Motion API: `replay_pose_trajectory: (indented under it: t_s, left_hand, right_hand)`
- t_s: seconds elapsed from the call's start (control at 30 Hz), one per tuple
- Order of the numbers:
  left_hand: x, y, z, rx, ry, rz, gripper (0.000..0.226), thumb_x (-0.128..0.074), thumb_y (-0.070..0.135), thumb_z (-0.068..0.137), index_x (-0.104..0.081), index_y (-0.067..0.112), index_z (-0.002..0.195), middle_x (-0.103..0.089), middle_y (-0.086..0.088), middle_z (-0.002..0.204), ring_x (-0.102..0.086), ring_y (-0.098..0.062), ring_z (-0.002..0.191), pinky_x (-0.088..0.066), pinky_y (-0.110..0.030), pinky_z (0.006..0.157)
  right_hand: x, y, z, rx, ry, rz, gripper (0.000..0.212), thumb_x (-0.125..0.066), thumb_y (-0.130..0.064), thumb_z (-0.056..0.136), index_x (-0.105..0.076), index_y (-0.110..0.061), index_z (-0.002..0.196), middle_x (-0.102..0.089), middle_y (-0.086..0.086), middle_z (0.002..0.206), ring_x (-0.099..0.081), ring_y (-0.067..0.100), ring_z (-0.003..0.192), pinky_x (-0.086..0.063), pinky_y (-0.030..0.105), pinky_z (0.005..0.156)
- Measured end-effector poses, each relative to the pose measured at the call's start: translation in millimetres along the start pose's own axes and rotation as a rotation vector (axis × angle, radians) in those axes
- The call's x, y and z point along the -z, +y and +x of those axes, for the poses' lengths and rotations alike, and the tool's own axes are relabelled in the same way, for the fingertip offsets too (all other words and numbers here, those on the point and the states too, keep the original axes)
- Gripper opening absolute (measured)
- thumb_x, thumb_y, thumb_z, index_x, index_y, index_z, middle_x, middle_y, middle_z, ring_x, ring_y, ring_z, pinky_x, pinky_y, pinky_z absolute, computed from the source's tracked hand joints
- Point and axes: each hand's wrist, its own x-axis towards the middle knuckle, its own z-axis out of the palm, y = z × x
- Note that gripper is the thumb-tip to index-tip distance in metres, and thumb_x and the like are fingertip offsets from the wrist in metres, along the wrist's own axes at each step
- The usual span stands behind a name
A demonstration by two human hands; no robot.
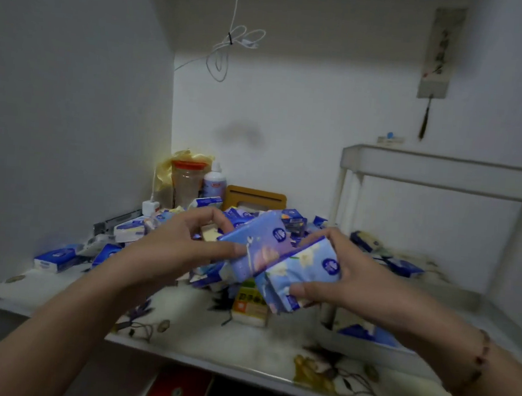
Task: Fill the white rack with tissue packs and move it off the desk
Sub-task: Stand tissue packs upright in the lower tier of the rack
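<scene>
While both hands gripped tissue packs (282, 259) mid-frame, left hand (179, 247) and right hand (356, 279), loading stood midway; next, carry them into the white rack (445, 173) at right.

"Where is the rack?"

"I see the rack (445, 173) on the right side of the desk (197, 334). A few packs lie in its bottom tray."

"And the pile?"

"The pile of tissue packs (131, 227) sits on the desk, left of the rack. A jar (187, 182) and a bottle (214, 182) stand behind it, by the wall."

"And the hands?"

"My left hand (173, 247) and right hand (350, 278) are above the pile. Two packs (279, 262) are between them, one lying partly on the other."
</scene>
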Motion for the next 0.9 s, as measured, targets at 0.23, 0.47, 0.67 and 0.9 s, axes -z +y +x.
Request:
replay_pose_trajectory:
  t_s: [0.23, 0.47, 0.67, 0.9]
  left_hand:
    - [-64.0, 21.0, -4.1, -0.068, -0.292, -0.036, 0.036, -0.082, 0.040, 0.059, -0.062, 0.020, 0.082, -0.067, -0.005, 0.082, -0.053, -0.020, 0.073, -0.043, -0.029, 0.065]
    - [-114.1, 30.9, 5.8, -0.064, -0.313, 0.012, 0.029, -0.077, 0.037, 0.058, -0.065, 0.022, 0.079, -0.067, 0.013, 0.066, -0.052, -0.007, 0.059, -0.044, -0.025, 0.057]
    - [-118.9, 25.5, 10.8, -0.011, -0.336, 0.034, 0.049, -0.079, 0.055, 0.050, -0.064, 0.026, 0.085, -0.072, 0.008, 0.097, -0.062, -0.034, 0.099, -0.050, -0.054, 0.088]
    - [-125.7, 21.7, 12.5, 0.008, -0.319, -0.046, 0.043, -0.080, 0.049, 0.050, -0.064, 0.025, 0.082, -0.073, 0.003, 0.098, -0.062, -0.036, 0.104, -0.046, -0.055, 0.095]
  right_hand:
    - [91.1, 25.1, -67.1, -0.051, 0.073, -0.166, 0.042, -0.080, -0.002, 0.070, -0.060, -0.017, 0.104, -0.073, 0.003, 0.093, -0.071, 0.018, 0.084, -0.059, 0.030, 0.073]
    - [105.2, 61.6, -63.2, -0.021, 0.078, -0.625, 0.045, -0.077, -0.021, 0.071, -0.050, -0.050, 0.092, -0.059, -0.014, 0.118, -0.054, 0.007, 0.110, -0.046, 0.031, 0.094]
    - [96.2, 78.7, -48.2, 0.013, 0.125, -0.693, 0.045, -0.072, -0.022, 0.075, -0.053, -0.040, 0.112, -0.056, -0.016, 0.121, -0.050, 0.005, 0.109, -0.041, 0.017, 0.078]
    - [94.2, 97.9, -51.0, -0.027, -0.047, -0.500, 0.053, -0.069, -0.026, 0.075, -0.046, -0.036, 0.122, -0.056, -0.009, 0.124, -0.055, 0.012, 0.111, -0.047, 0.038, 0.095]
